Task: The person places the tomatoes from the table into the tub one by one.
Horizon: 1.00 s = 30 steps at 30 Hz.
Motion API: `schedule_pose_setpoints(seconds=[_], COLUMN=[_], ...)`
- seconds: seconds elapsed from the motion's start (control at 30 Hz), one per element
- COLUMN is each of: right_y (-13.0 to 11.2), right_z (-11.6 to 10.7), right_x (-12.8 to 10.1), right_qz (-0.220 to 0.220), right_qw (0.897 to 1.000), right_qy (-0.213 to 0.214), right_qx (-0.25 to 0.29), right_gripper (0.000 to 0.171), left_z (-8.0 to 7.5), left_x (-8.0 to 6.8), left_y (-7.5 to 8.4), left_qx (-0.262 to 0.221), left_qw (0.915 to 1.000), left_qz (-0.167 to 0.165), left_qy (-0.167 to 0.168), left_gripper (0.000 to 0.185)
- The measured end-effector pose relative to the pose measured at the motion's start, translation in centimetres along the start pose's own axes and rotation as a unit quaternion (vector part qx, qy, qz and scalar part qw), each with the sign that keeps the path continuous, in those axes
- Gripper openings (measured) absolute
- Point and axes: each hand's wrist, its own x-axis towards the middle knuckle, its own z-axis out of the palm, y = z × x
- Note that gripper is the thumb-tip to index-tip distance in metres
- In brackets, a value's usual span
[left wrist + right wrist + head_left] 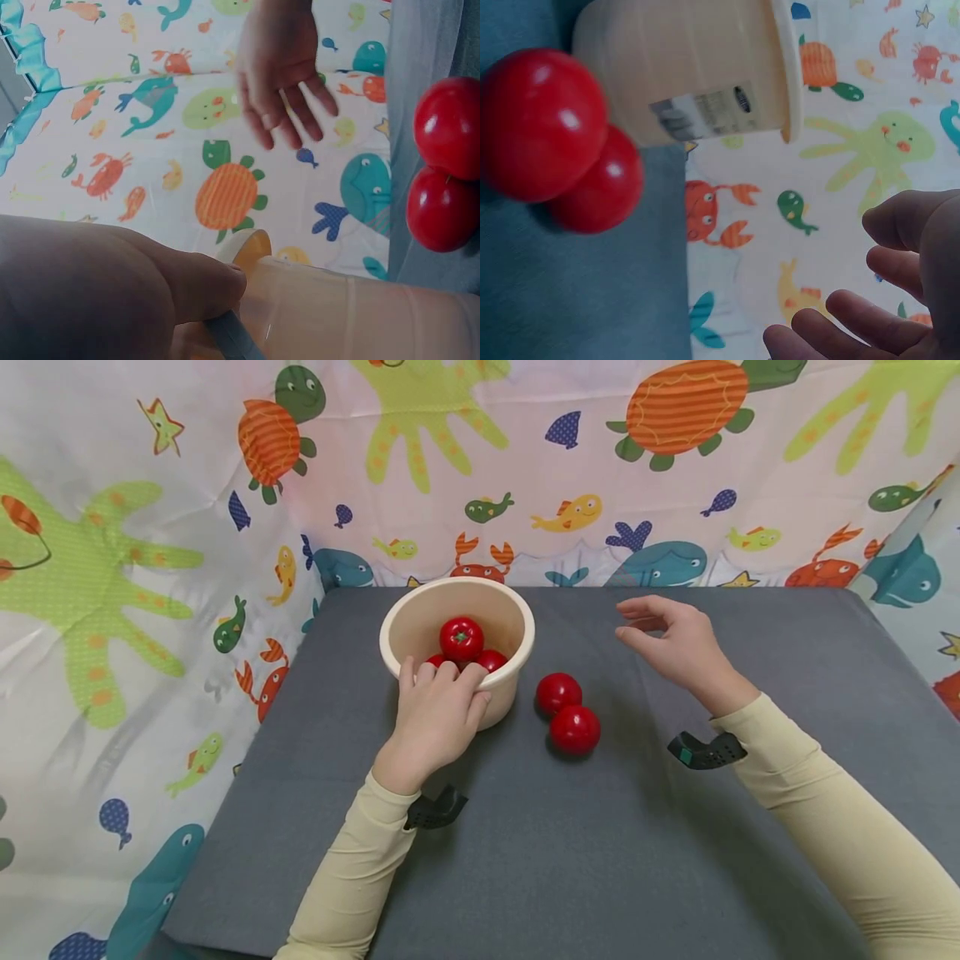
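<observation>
My left hand (438,718) grips the near rim of a cream plastic bucket (498,702), fingers curled over the edge into it and thumb along the outside. Inside lie several red tomatoes (461,638), the top one showing a green star-shaped stem mark; my fingers partly hide the lower ones. To the bucket's right, two more glossy tomatoes (575,730) rest against each other on the table. My right hand (675,639) hovers beyond them to the right, holding nothing, its fingers relaxed and apart in the right wrist view. A label (705,112) shows on the bucket's side.
A dark grey cloth covers the table (570,852). Behind and to both sides hangs a white curtain (525,518) printed with sea animals. Each wrist wears a black band (705,750) below a beige sleeve (840,810).
</observation>
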Motion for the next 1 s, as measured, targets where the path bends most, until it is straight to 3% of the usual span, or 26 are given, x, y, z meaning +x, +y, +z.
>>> schedule_pose_setpoints(seconds=[0.57, 1.0], right_y=[4.5, 5.3], right_z=[1.6, 6.2], right_x=[-3.8, -5.2], right_qz=[0.031, 0.037], right_qw=[0.999, 0.985], right_qy=[-0.022, -0.087], right_qx=[0.031, 0.147], right_gripper=[0.044, 0.043], left_z=[0.1, 0.1], left_x=[-0.1, 0.1], left_y=[-0.1, -0.1], left_qx=[0.001, -0.004], left_qw=[1.0, 1.0], left_qz=[0.002, -0.002], left_qy=[0.001, 0.002], left_gripper=[0.027, 0.029])
